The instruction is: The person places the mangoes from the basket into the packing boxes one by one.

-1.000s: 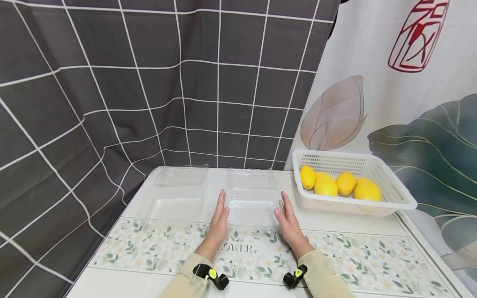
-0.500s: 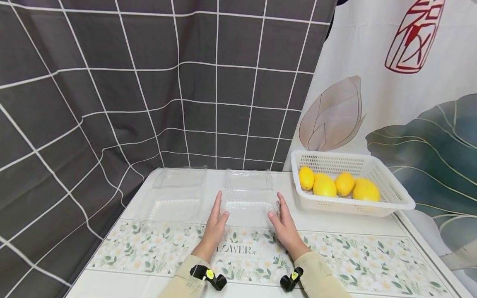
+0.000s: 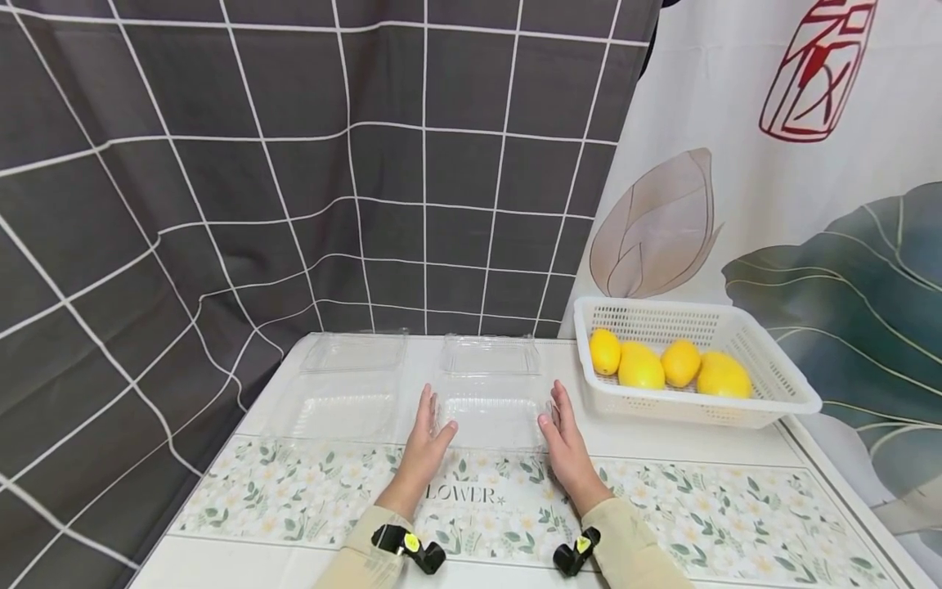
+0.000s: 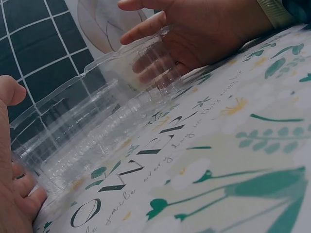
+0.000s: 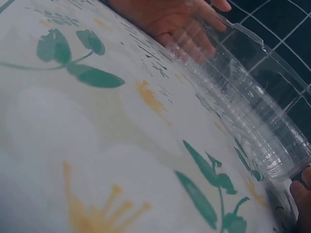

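On the bench (image 3: 243,564), the clear container (image 3: 491,413) lies at 2 o'clock from the left hand (image 3: 423,446) and 10 o'clock from the equally near right hand (image 3: 568,450), base lengthwise 9-to-3, both hands' fingers straight, uncurled.

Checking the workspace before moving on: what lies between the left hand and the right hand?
An open clear plastic box lies between the left hand and the right hand; the head view shows this best.
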Tool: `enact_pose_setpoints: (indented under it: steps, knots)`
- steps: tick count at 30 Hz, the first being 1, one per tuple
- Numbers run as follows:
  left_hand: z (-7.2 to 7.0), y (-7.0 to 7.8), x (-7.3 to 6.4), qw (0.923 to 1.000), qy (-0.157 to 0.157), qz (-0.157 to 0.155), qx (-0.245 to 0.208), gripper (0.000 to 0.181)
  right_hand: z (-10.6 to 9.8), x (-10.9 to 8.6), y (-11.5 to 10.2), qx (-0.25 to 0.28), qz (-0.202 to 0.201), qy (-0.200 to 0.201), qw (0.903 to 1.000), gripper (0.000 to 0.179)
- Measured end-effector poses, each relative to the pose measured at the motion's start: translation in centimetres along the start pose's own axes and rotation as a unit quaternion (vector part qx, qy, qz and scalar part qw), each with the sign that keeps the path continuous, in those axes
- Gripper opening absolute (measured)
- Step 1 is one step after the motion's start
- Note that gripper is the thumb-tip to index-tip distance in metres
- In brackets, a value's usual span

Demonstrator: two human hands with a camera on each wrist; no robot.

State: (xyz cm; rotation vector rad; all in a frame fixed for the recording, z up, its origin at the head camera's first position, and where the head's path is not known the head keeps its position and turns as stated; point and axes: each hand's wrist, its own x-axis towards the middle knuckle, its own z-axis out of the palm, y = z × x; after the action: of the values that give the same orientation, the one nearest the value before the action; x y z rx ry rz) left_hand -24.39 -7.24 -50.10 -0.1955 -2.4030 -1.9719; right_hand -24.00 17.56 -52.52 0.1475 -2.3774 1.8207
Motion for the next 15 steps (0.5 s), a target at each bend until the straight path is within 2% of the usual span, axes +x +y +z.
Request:
enact_pose_setpoints:
  steps: [3,5,8,11,15]
  knots:
    - [-0.3,1.5,-0.4,1.0000,0.000,0.006,-0.004,0.085,-0.1,0.4,-0.2,-0.012,-0.032,0.010,0.9993,0.066]
    - [-0.4,1.8,-0.4,0.9999,0.001,0.011,-0.007,0.086,-0.4,0.8,-0.6,-0.024,-0.063,0.018,0.9976,0.067]
    - [-0.2,0.7,-0.1,0.9998,0.005,0.015,-0.015,0.087,-1.2,1.3,-2.1,-0.035,-0.107,0.024,0.9934,0.069]
    - [0.0,-0.8,0.3,0.9997,0.007,0.017,-0.016,0.087,-2.7,2.2,-4.5,-0.054,-0.147,0.020,0.9875,0.072]
    - [0.2,-2.0,0.7,0.9998,0.005,0.017,-0.008,0.081,-5.5,4.4,-8.0,-0.082,-0.169,0.016,0.9822,0.072]
